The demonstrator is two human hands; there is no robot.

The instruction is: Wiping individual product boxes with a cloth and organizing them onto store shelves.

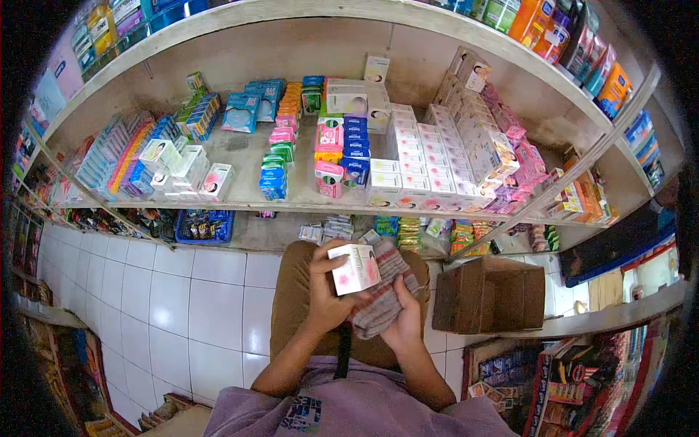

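Note:
My left hand [326, 292] grips a small white carton [355, 269] printed with pink flowers, fingers over its top and left side. In my right hand [405, 319] is a folded grey and red striped cloth [385, 297], thumb on top. The cloth lies right beside the carton, over my lap; whether they touch is hard to tell. Ahead, on the shelf board [248, 180], similar white cartons [412, 169] stand in rows to the right of centre. A looser pile of white cartons [185, 164] sits on the left.
Stacks of blue soap boxes [355, 147] and pink soap boxes [329, 177] stand mid-shelf. An open cardboard box [489, 295] rests on the floor at my right. Below the shelf is a blue basket [203, 226] of small packets. A diagonal metal strut [568, 180] crosses the shelf front.

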